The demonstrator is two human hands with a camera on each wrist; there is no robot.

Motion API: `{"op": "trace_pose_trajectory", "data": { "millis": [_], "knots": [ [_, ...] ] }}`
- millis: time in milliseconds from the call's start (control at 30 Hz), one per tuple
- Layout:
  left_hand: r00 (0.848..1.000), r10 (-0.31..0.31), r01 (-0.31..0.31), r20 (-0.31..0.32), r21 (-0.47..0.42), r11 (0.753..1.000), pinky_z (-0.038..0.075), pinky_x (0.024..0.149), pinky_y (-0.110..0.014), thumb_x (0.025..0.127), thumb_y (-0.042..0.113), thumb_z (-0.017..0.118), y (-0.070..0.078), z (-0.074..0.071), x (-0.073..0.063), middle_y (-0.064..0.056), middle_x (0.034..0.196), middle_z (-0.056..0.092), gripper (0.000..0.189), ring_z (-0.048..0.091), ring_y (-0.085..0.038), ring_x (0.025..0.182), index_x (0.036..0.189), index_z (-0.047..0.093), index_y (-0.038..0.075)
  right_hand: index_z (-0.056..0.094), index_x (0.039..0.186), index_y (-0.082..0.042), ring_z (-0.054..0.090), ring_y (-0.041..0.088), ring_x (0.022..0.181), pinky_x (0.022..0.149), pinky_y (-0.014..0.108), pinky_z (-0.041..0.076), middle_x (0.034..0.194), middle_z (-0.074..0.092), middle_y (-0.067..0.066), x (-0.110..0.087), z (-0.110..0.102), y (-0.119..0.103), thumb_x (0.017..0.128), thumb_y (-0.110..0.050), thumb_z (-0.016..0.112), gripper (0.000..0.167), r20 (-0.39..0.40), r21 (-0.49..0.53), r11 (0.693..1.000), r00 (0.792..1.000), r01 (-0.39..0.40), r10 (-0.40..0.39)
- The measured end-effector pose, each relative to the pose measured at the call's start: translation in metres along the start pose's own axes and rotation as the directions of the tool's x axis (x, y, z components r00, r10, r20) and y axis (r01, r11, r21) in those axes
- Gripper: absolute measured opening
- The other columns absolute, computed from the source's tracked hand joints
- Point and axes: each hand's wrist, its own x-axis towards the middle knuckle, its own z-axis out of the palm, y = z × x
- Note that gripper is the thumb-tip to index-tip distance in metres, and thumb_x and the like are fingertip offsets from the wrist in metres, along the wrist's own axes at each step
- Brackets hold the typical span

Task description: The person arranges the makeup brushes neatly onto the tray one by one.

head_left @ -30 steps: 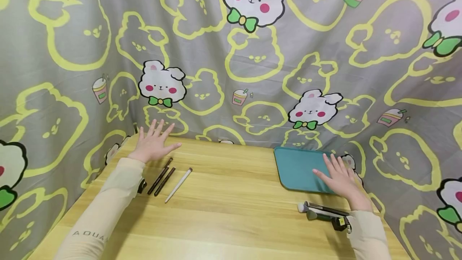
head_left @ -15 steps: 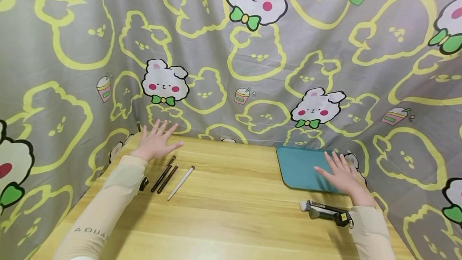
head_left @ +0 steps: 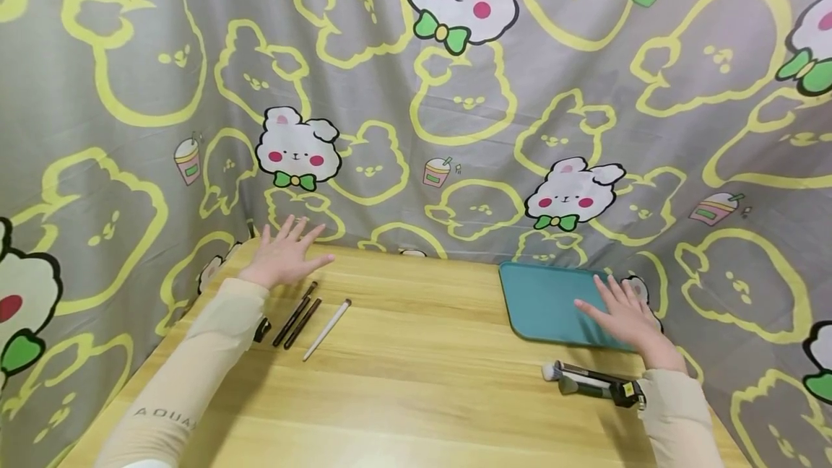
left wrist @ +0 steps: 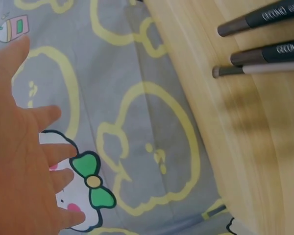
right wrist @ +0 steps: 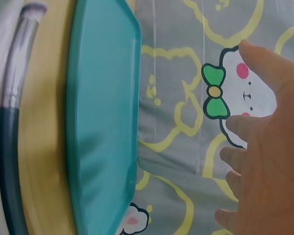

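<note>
My left hand [head_left: 278,257] is spread flat with straight fingers at the table's far left, holding nothing. Just nearer lie dark-handled makeup brushes [head_left: 302,323], with a slim white-handled makeup brush [head_left: 327,329] to their right. In the left wrist view two dark handles [left wrist: 267,54] carry white lettering. My right hand [head_left: 627,316], fingers apart and holding nothing, hovers over the right part of a teal tray [head_left: 539,305]. In front of the tray lie several larger makeup brushes [head_left: 585,375], their handle ends hidden behind the wrist camera. One dark-handled brush [right wrist: 12,122] shows up close in the right wrist view.
The wooden table [head_left: 416,396] has a patterned grey curtain [head_left: 468,121] hanging along its back and sides. A black wrist camera [head_left: 627,393] sits at the right sleeve, another [head_left: 261,329] at the left. The tray stands near the back right edge.
My right hand has shifted slightly to the right over the tray. The left hand stays nearly where it was. The head view has swung a little; the brushes and tray have not moved.
</note>
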Motion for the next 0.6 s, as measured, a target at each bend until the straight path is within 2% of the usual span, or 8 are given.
{"op": "trace_pose_trajectory", "data": {
  "millis": [233,433,600],
  "knots": [
    [0.999,0.051,-0.051,-0.015,0.001,0.999,-0.005,0.112,-0.071,0.094,0.069,0.034,0.014,0.001,0.005,-0.022,0.158,0.024,0.077,0.006,-0.046,0.149,0.152,0.031,0.018,0.003,0.155,-0.002,-0.013,0.056,0.142,0.103,0.078,0.0,0.156,-0.002,0.036,0.004,-0.01,0.013,0.097,-0.061,0.04,0.09,-0.024,0.009,1.0,1.0,-0.01,0.01],
    [0.995,0.094,-0.093,-0.034,0.014,0.996,0.005,0.113,-0.071,0.095,0.069,0.032,0.027,0.0,0.013,-0.018,0.15,0.042,0.075,0.028,-0.044,0.143,0.146,0.044,0.016,0.005,0.153,0.003,-0.006,0.06,0.14,0.1,0.08,0.005,0.154,0.002,0.039,0.007,-0.021,0.027,0.098,-0.06,0.038,0.09,-0.032,0.009,1.0,0.999,-0.018,0.018],
    [0.993,0.115,-0.115,-0.026,-0.001,0.993,0.015,0.113,-0.069,0.096,0.067,0.033,0.05,0.002,0.025,-0.016,0.144,0.051,0.072,0.04,-0.042,0.137,0.141,0.051,0.013,0.005,0.151,0.009,0.006,0.064,0.135,0.099,0.079,0.014,0.15,0.009,0.043,0.007,-0.028,0.047,0.1,-0.057,0.038,0.089,-0.048,0.041,0.999,0.998,-0.027,0.029]
  ]
}}
